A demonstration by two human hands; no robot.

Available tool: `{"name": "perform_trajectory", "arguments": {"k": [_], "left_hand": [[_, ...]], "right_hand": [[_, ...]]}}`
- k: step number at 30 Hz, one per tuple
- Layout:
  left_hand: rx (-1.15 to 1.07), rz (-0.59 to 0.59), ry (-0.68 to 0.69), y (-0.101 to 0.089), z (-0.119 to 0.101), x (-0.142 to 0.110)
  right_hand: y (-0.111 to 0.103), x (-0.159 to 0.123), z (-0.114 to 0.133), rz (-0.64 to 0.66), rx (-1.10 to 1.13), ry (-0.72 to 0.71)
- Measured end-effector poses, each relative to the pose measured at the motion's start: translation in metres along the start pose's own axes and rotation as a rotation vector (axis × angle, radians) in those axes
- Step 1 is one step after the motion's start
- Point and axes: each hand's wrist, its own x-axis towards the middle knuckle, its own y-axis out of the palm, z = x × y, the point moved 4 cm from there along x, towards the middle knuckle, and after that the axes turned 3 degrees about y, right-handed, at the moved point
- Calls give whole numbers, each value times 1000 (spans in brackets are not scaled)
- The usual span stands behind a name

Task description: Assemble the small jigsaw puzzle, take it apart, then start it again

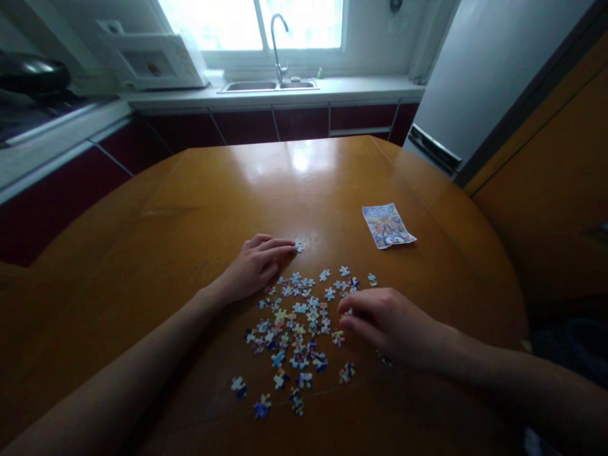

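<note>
On the wooden table, my left hand (256,263) lies with its fingers stretched out. Its fingertips touch a small pale-blue jigsaw piece (299,247) set apart from the others. My right hand (387,320) is at the right edge of a loose scatter of jigsaw pieces (299,308), thumb and index finger curled towards each other. A light puzzle piece (348,311) shows between those two fingers; the hand itself partly hides it. Some pieces are pale, others dark blue or mixed in colour. Another piece (384,358) is partly covered by the right hand.
A creased picture sheet (388,226) lies at the right on the wooden table (213,190). Past the far table edge are a counter with a sink (251,86), a tap (275,47) and a white microwave (156,60). A fridge (484,76) stands at the right.
</note>
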Motion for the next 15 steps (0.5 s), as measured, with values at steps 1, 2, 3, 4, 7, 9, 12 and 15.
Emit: {"name": "perform_trajectory", "arguments": {"k": [1, 2, 3, 4, 7, 9, 12, 15], "left_hand": [[-1, -3, -5, 0, 0, 0], [-1, -6, -8, 0, 1, 0], [0, -7, -6, 0, 1, 0], [2, -6, -2, 0, 1, 0], [12, 2, 19, 0, 1, 0], [22, 5, 20, 0, 1, 0], [41, 8, 16, 0, -1, 0], [65, 23, 16, 0, -4, 0]], "right_hand": [[-10, 4, -5, -78, 61, 18], [-21, 8, -12, -170, 115, 38], [-33, 12, -19, -275, 159, 46], [-44, 15, -26, -371, 191, 50], [-68, 22, -44, -570, 243, 43], [-74, 25, -52, -618, 256, 45], [-73, 28, -55, -611, 237, 60], [-66, 28, -53, -567, 216, 58]]}}
